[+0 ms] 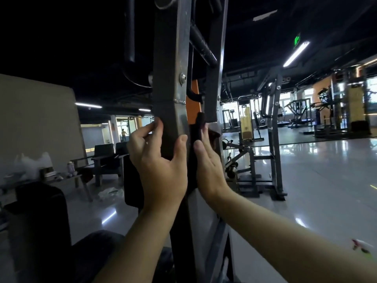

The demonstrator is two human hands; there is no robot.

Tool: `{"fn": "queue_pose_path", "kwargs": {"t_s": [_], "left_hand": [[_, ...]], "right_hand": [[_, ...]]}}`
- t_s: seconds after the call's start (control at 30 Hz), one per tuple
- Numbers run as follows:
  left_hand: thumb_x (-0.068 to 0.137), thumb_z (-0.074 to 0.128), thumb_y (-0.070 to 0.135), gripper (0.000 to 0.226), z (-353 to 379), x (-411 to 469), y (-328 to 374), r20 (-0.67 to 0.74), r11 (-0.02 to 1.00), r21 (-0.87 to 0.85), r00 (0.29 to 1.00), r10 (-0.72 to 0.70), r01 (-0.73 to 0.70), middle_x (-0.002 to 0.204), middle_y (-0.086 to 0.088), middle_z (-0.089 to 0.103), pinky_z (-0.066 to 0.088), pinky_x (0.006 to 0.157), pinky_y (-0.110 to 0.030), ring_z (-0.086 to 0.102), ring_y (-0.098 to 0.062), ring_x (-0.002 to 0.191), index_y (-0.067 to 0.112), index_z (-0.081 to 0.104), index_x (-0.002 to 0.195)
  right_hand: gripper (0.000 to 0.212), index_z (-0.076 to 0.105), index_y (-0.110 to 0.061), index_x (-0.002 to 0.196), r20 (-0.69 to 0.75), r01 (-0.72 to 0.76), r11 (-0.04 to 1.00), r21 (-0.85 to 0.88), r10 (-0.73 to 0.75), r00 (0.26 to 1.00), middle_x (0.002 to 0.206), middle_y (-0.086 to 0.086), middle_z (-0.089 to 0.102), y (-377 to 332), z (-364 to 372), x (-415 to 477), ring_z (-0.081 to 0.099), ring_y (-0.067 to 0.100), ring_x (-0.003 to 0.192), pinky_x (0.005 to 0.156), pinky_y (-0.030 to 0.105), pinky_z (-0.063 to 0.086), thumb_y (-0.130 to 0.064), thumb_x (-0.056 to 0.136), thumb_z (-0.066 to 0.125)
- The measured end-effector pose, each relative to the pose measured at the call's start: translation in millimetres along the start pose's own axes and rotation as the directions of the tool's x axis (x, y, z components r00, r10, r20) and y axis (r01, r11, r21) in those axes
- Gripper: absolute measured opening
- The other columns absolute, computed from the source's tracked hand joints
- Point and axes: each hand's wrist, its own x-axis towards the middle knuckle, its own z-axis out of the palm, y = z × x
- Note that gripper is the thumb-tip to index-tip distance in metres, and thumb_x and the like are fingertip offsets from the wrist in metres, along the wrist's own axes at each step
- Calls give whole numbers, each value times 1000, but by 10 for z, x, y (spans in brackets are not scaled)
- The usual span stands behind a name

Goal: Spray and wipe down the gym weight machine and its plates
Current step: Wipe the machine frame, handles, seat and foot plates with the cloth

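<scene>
Machine upright post (171, 78) clasped by left grip (159, 162), fingers (140, 135) curled round it. Dark cloth (199, 124) pressed against post by right grip (209, 162), fingers straight.

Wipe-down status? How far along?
Done: what looks like the spray bottle lies aside on the floor, so this spot seems sprayed; wiped areas can't be told. In hand: left hand grips the upright post, right hand presses a dark cloth into the gap beside it. Left: plates aren't in view, presumably still to wipe.
</scene>
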Motion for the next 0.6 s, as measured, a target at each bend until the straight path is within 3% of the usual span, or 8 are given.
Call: {"fn": "queue_pose_path", "kwargs": {"t_s": [0.07, 0.17, 0.27, 0.37, 0.43, 0.5, 0.6], "left_hand": [[93, 71, 34, 54, 0, -2, -4, 7, 1000, 26, 1000, 5, -5, 131, 2, 43, 53, 99, -38, 50, -25, 124, 5, 59, 138], [93, 73, 32, 55, -15, -17, -20, 32, 999, 32, 999, 10, -11, 130, -2, 45, 50, 101, -35, 52, -28, 122, 5, 58, 139], [92, 73, 32, 56, -40, -15, -23, 46, 998, 54, 999, 30, -32, 128, 2, 43, 49, 103, -40, 51, -28, 122, 4, 58, 138], [91, 71, 35, 57, -64, 7, -8, 66, 997, 73, 997, 32, -37, 128, 3, 45, 50, 102, -46, 51, -26, 123, 5, 59, 137], [91, 70, 38, 57, -73, 15, 17, 75, 995, 96, 997, 20, -27, 129, -1, 47, 50, 102, -47, 51, -23, 123, 6, 59, 137], [91, 69, 39, 58, -82, 14, 41, 85, 994, 105, 996, 2, -11, 129, -3, 48, 51, 102, -47, 50, -21, 123, 6, 59, 138], [91, 69, 40, 58, -94, 28, 47, 85, 993, 118, 996, -2, -8, 128, -4, 50, 52, 101, -47, 51, -24, 123, 6, 60, 137]], "right_hand": [[50, 27, -39, 157, 44, 59, 997, 45, -61, 997, 169, -18, 12, 17, -10, -96, 11, -3, 153, 126, 30, 15, -36, 107, 35], [49, 27, -33, 159, 28, 19, 994, -110, -16, 999, 169, -15, 14, 155, -146, 211, 13, -1, 154, 127, 29, 15, -33, 111, 32], [50, 31, -29, 159, -92, -179, 975, -130, 168, 982, 160, -1, 41, 345, -320, 800, 42, 17, 143, 119, 38, 33, -38, 110, 32], [54, 51, -15, 146, -185, -412, 903, -122, 387, 903, 123, 12, 62, 606, -523, 1359, 61, 30, 109, 100, 47, 49, -45, 104, 34], [68, 47, -14, 148, -200, -483, 869, -107, 457, 867, 136, 14, 58, 821, -617, 1604, 58, 35, 120, 108, 53, 45, -53, 95, 33], [72, 43, -13, 152, -214, -491, 865, -107, 462, 861, 153, 11, 46, 907, -662, 1723, 49, 34, 135, 114, 48, 39, -53, 94, 30], [55, 50, -5, 143, -242, -577, 798, -176, 533, 811, 137, 11, 53, 969, -711, 1706, 51, 35, 130, 107, 39, 41, -40, 107, 29]]}}
